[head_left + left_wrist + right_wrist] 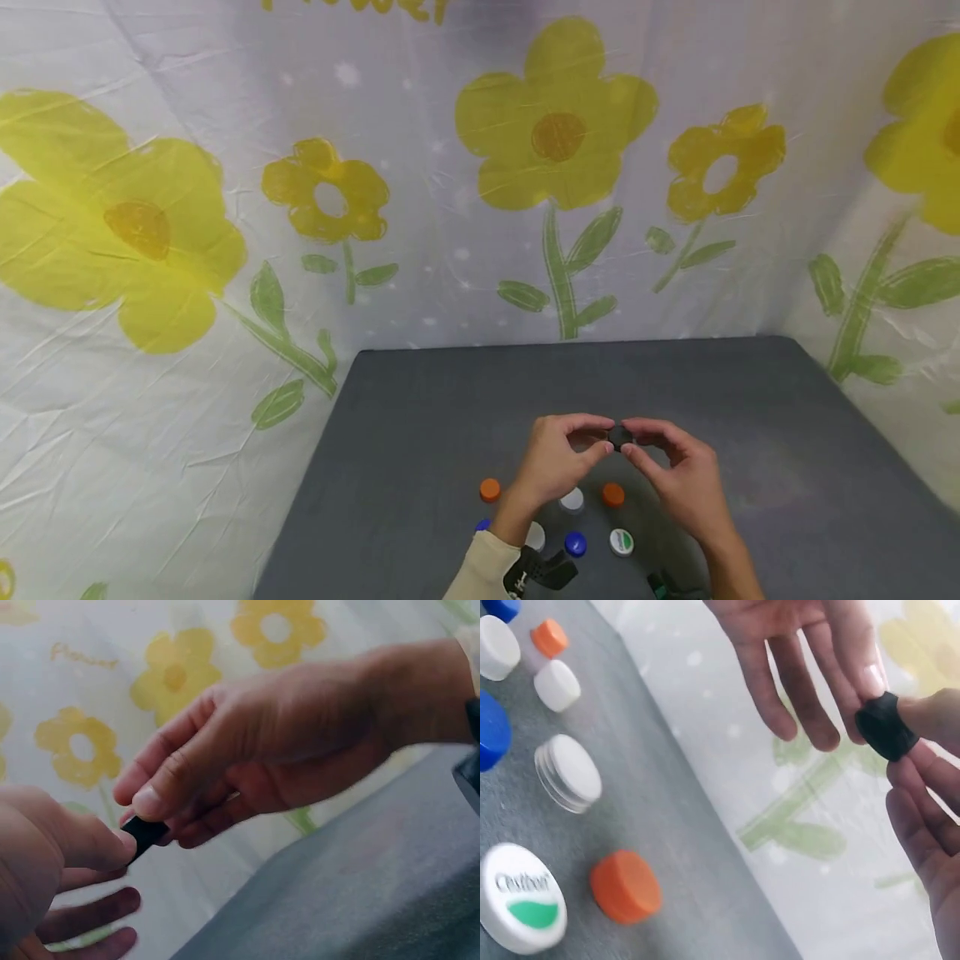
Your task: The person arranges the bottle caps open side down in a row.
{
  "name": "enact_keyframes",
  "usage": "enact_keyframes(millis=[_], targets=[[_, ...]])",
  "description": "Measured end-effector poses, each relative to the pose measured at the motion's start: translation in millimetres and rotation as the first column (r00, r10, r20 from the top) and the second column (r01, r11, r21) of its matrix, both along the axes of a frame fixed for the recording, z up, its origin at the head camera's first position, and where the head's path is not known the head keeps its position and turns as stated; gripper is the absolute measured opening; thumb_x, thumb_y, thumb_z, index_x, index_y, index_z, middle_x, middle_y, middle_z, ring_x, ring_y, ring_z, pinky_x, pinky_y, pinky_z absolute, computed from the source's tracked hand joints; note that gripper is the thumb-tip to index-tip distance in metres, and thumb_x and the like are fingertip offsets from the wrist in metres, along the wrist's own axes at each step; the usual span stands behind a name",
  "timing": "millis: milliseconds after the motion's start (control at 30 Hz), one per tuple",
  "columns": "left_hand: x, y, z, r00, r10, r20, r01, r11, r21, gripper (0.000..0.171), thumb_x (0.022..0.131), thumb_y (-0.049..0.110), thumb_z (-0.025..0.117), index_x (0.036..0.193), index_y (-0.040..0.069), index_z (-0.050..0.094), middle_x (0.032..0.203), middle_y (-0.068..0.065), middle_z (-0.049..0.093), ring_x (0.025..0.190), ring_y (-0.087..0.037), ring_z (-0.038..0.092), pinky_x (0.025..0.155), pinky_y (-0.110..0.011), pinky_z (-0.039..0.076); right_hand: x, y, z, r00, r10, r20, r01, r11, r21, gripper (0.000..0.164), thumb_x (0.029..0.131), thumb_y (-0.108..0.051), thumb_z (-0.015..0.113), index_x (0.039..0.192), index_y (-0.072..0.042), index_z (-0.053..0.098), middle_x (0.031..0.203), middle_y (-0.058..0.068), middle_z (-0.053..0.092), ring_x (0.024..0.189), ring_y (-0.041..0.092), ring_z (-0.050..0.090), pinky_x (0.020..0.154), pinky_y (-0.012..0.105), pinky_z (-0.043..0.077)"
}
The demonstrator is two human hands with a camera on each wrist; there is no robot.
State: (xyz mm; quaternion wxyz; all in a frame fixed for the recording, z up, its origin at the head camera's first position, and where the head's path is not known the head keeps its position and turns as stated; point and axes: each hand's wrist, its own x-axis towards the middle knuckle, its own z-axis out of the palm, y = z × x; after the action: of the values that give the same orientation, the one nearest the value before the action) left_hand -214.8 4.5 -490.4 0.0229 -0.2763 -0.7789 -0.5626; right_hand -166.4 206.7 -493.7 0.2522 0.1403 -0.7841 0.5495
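Note:
In the head view a small black cap is held up above the dark table between both hands. My left hand pinches one side of it between thumb and fingertips. From the other side, my right hand pinches it the same way. Seen from the right wrist, the black cap is short and round, with the thumbs against it and fingers below. The left wrist view shows its dark side between the thumbs, partly covered by them.
Below the hands, bottle caps lie on the grey table: orange, blue, white, and a white one with a green mark. The left forearm overlaps some. A flower-printed curtain hangs behind the table.

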Motion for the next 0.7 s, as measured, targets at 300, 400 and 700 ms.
enact_keyframes(millis=[300, 400, 700], targets=[[-0.4, 26, 1.4, 0.995, -0.023, -0.094, 0.01, 0.991, -0.136, 0.025, 0.099, 0.016, 0.083, 0.124, 0.013, 0.084, 0.12, 0.002, 0.083, 0.109, -0.006, 0.077, 0.094, -0.02, 0.061, 12.0, 23, -2.7, 0.982, -0.154, 0.107, 0.136, 0.979, 0.153, 0.024, 0.095, -0.004, 0.085, 0.117, -0.011, 0.08, 0.112, 0.006, 0.08, 0.1, -0.007, 0.07, 0.091, 0.006, 0.053], [0.8, 34, -5.2, 0.993, -0.032, -0.11, 0.01, 0.981, -0.195, 0.026, 0.098, 0.015, 0.084, 0.124, 0.013, 0.083, 0.121, 0.004, 0.083, 0.112, -0.003, 0.075, 0.096, -0.022, 0.061, 15.0, 30, -5.9, 0.967, -0.214, 0.141, 0.172, 0.949, 0.263, 0.021, 0.094, -0.009, 0.087, 0.114, -0.014, 0.081, 0.109, 0.0, 0.081, 0.096, -0.008, 0.07, 0.088, 0.007, 0.053], [4.4, 54, -32.6, 0.967, -0.026, -0.253, -0.098, 0.881, -0.464, 0.023, 0.094, 0.019, 0.088, 0.116, 0.021, 0.087, 0.11, 0.011, 0.084, 0.104, 0.002, 0.075, 0.088, -0.01, 0.055, 16.6, 45, -30.0, 0.952, -0.214, 0.218, 0.103, 0.897, 0.429, 0.017, 0.09, -0.011, 0.091, 0.097, -0.023, 0.08, 0.103, -0.005, 0.083, 0.089, 0.008, 0.079, 0.079, 0.039, 0.066]])
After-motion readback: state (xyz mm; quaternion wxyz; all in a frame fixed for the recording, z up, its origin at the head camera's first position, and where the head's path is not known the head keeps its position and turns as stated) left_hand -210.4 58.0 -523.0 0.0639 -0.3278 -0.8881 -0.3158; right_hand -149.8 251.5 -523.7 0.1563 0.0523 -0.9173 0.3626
